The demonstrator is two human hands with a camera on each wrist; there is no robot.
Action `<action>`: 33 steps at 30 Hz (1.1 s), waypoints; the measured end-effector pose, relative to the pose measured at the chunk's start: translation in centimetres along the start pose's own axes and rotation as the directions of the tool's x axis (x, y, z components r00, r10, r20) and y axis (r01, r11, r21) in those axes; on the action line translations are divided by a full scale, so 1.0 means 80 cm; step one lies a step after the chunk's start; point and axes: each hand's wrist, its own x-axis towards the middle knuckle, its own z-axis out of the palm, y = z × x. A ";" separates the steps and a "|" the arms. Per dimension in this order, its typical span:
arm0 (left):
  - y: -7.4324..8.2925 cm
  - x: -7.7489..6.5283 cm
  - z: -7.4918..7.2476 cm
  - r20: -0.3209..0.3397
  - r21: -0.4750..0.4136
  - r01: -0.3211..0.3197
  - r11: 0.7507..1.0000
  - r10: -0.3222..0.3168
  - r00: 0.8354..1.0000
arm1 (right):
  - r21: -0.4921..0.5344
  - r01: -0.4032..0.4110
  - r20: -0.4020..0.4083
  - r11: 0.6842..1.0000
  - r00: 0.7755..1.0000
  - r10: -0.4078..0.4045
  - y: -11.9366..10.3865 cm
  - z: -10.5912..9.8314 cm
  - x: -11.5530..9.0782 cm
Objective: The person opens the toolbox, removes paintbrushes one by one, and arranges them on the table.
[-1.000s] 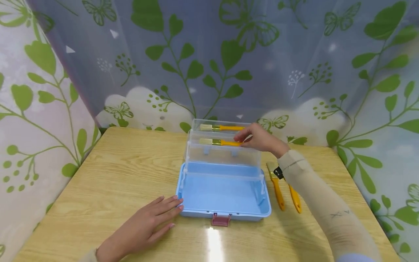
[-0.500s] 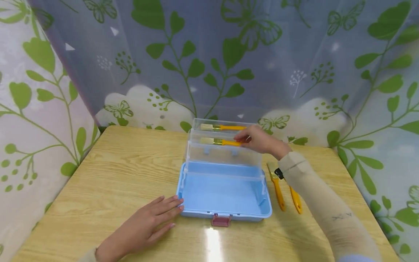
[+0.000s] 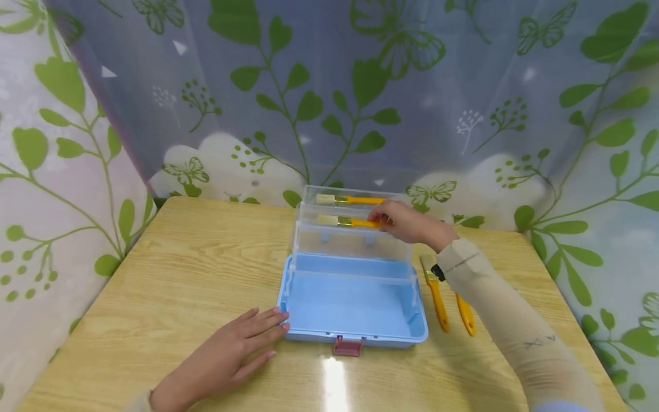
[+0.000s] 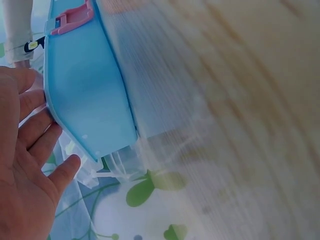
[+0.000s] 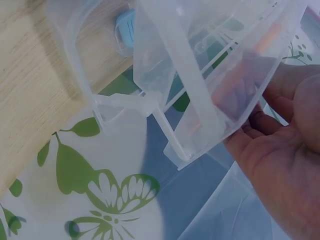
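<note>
Right grip (image 3: 405,222): narrow, pinching the orange handle of the lower brush (image 3: 346,221).
Lower brush: lies along the lower clear tray (image 3: 319,229), bristles to the person's left.
Upper brush (image 3: 355,200): in the clear tier behind.
Left grip (image 3: 226,350): wide, fingertips touching the front left corner of the blue box (image 3: 350,306).
Blue box: on the surface (image 3: 216,252), pink latch (image 3: 348,347) in front.
Beside it, right: a flat brush (image 3: 436,297) and a second handle (image 3: 465,315).

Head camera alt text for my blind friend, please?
A right hand grips a yellow-handled paintbrush in a clear plastic tray of an open blue plastic box; the left hand touches the box. Another paintbrush lies behind, two more on the wood-grain table.
</note>
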 end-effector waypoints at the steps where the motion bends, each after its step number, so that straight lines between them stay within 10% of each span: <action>1: 0.001 -0.001 0.000 0.003 0.000 0.006 1.000 -0.006 1.000 | 0.008 0.004 -0.002 1.000 1.000 -0.004 0.000 0.001 -0.001; 33: 0.004 -0.002 0.000 0.007 -0.022 0.013 1.000 -0.012 1.000 | 0.342 0.124 -0.215 0.931 0.975 -0.051 0.036 0.019 -0.010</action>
